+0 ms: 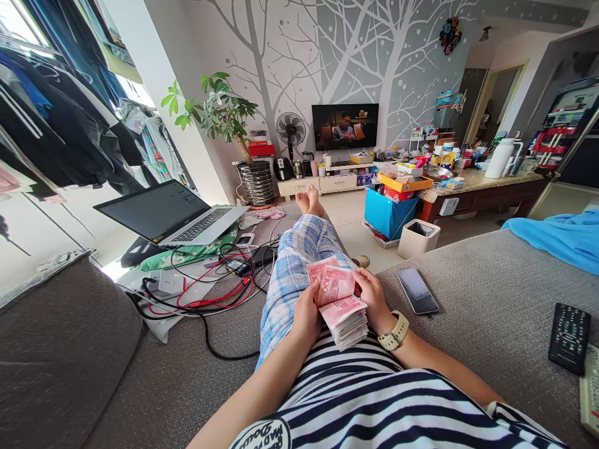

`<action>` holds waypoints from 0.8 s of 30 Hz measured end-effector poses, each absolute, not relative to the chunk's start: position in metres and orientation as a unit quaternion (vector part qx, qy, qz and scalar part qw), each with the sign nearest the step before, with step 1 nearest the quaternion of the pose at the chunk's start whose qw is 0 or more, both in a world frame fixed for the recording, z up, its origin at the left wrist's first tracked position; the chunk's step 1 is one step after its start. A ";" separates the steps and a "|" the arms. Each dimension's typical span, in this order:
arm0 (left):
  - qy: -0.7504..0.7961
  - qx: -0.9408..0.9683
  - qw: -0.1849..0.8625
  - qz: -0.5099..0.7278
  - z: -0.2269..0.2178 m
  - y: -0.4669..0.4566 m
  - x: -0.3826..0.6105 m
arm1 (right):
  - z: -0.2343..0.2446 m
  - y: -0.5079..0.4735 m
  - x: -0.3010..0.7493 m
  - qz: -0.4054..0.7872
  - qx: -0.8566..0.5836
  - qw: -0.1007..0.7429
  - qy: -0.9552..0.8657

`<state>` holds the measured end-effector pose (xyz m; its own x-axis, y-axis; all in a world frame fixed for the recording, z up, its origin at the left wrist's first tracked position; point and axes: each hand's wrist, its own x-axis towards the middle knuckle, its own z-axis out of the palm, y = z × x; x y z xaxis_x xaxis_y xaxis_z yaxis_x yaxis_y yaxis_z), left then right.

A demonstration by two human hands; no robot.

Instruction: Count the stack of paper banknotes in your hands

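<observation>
A thick stack of red banknotes (344, 315) rests over my lap, its near edges fanned into layers. My left hand (306, 315) grips it from the left, thumb on the top notes. From the right, my right hand (371, 293) pinches the upper edge of a raised banknote (337, 284) marked 100. Another note shows behind that one at the upper left. A pale watch (394, 330) is on my right wrist. Beneath the notes are blue plaid trousers (290, 274) and a striped shirt (346, 368). The fingers under the stack are hidden.
I sit with legs stretched along a grey sofa (477, 280). Left of my legs are tangled cables (234, 280) and an open laptop (187, 218). To the right lie a phone (417, 290) and a remote control (569, 337). A bin (418, 240) stands beyond the sofa.
</observation>
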<state>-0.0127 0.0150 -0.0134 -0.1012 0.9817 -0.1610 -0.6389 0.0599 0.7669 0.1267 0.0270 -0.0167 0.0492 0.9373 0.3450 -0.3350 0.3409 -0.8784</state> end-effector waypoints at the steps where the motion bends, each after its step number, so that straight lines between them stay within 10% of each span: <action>1: 0.364 0.232 0.630 0.646 -0.012 0.015 -0.012 | -0.015 0.026 0.127 0.483 -0.306 0.656 -0.493; 24: 0.386 0.232 0.607 0.655 -0.008 0.014 -0.011 | -0.005 0.017 0.127 0.503 -0.301 0.647 -0.488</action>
